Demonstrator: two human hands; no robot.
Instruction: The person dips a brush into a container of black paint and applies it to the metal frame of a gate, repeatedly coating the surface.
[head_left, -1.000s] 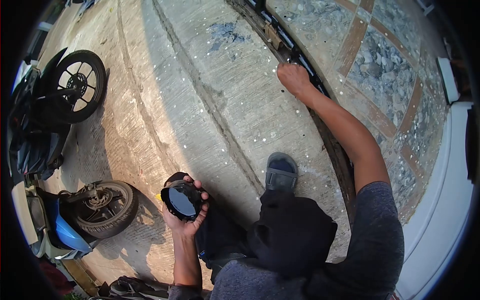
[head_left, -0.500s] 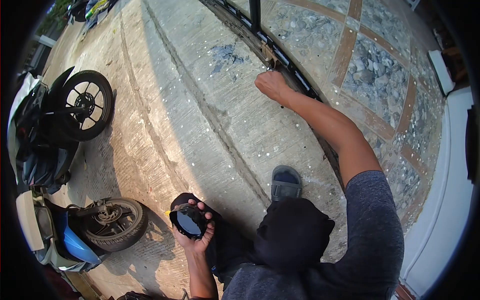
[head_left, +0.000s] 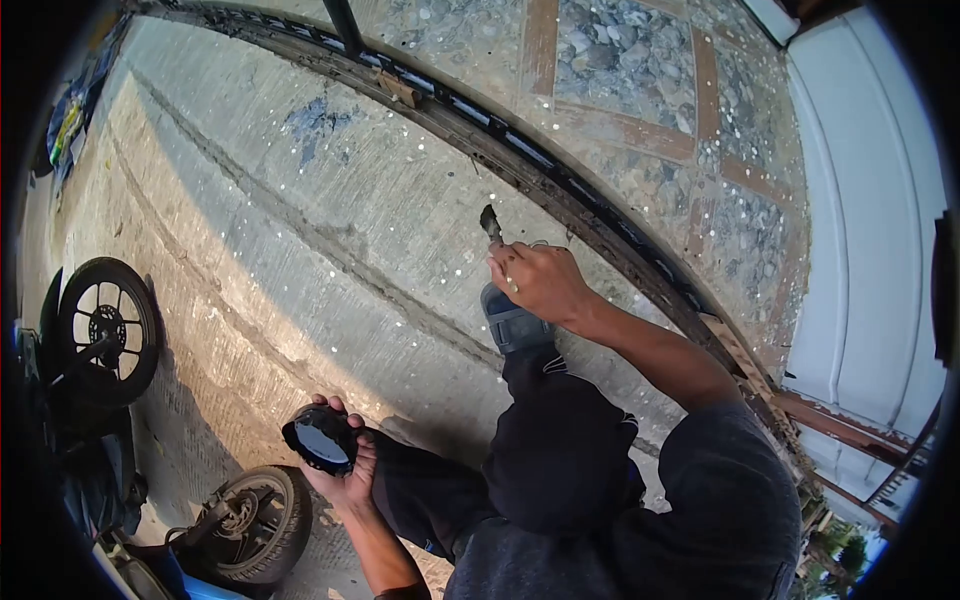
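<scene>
My left hand [head_left: 354, 478] is wrapped round a small black-smeared container [head_left: 293, 436] with dark, shiny liquid in it, which looks like paint. It is held low at the left, beside my dark-trousered knee. My right hand [head_left: 545, 283] grips a paintbrush [head_left: 489, 220] whose dark bristles point up and away from me. The brush is over the concrete, just beyond my sandalled foot [head_left: 518, 328], and apart from the container. Beyond it runs the long, low bottom rail [head_left: 545, 152] of a gate, with black on it.
Two motorcycle wheels, a far wheel [head_left: 108, 325] and a nearer wheel [head_left: 250, 525], stand at the left. A small wooden block [head_left: 398, 88] lies against the rail. Behind the rail is pebble-set paving [head_left: 630, 50], and a white panel [head_left: 850, 110] stands at the right.
My right hand has drawn back from the rail towards my foot, and the brush now shows in it. My view has turned to the right. The left hand still holds the container.
</scene>
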